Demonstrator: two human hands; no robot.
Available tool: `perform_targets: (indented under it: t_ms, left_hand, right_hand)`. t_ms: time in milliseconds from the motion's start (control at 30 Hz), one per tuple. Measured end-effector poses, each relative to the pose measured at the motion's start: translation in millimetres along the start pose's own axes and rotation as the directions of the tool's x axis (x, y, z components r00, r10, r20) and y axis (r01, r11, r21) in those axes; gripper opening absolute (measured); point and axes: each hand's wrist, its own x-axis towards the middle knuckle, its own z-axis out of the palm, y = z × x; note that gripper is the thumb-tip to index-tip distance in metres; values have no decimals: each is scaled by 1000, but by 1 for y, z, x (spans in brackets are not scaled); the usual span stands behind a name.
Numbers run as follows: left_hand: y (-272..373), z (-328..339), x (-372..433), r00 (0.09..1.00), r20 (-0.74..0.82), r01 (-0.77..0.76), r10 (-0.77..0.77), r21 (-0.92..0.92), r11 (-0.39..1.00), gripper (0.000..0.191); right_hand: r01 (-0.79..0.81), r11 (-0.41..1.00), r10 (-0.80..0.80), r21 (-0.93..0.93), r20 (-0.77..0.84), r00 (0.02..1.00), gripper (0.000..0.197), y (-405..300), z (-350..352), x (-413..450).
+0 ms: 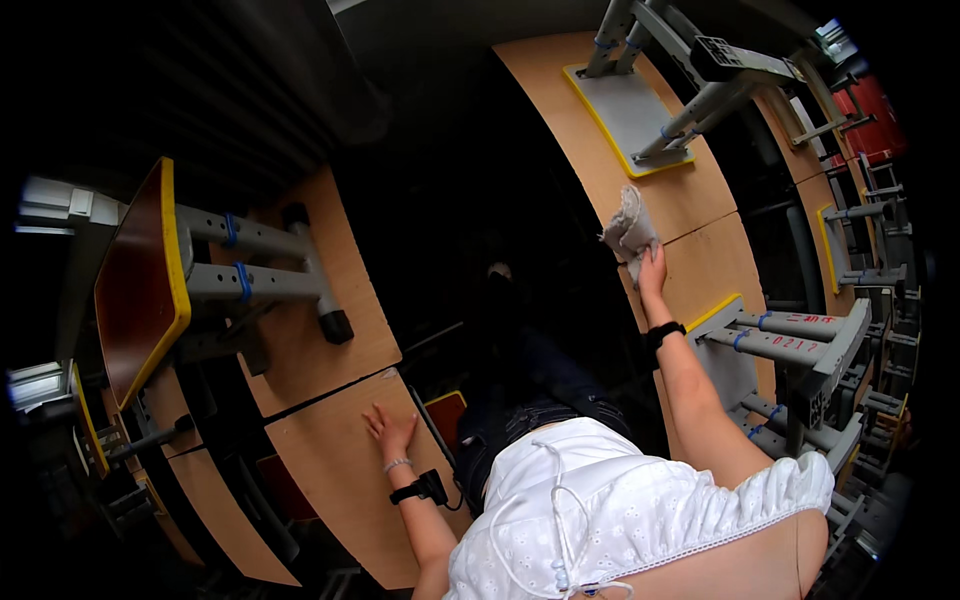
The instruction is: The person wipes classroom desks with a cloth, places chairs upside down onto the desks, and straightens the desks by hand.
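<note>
In the head view, my right hand (652, 271) grips a crumpled grey cloth (631, 223). The cloth lies at the near edge of a light wood desktop (694, 259), close to the seam with the adjoining desktop (675, 199). My left hand (391, 433) rests with fingers spread on another wooden desktop (352, 480) on the left side, and it holds nothing. A black band with a small device sits on my left wrist, and a black band circles the right one.
Upturned stools (630, 120) with grey metal legs and yellow-edged seats lie on the right desks, one (724, 352) by my right forearm. At left, another stool (139, 292) stands upright on a desk (360, 315). A dark aisle runs between the rows; more desks extend both ways.
</note>
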Motion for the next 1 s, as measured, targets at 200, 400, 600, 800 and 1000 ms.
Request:
perform_targets:
  t_ms: [200, 400, 600, 800, 1000]
  left_hand:
    - [8, -8, -3, 995, 87, 47, -48, 13, 999, 99]
    - [-25, 6, -10, 999, 37, 18, -19, 34, 999, 97]
    - [0, -6, -14, 981, 132, 144, -139, -29, 989, 93]
    - [13, -21, -15, 958, 232, 199, -169, -115, 973, 91]
    - [1, -11, -21, 977, 157, 160, -142, -111, 981, 90]
  right_hand:
    - [-119, 983, 148, -139, 219, 964, 34, -25, 66, 70]
    - [-141, 953, 39, 268, 354, 935, 32, -70, 160, 124]
    - [-76, 997, 81, -26, 262, 962, 32, -92, 223, 193]
    - [-203, 970, 152, 132, 321, 935, 33, -105, 253, 237]
    - [-155, 985, 103, 73, 470, 877, 27, -124, 231, 206]
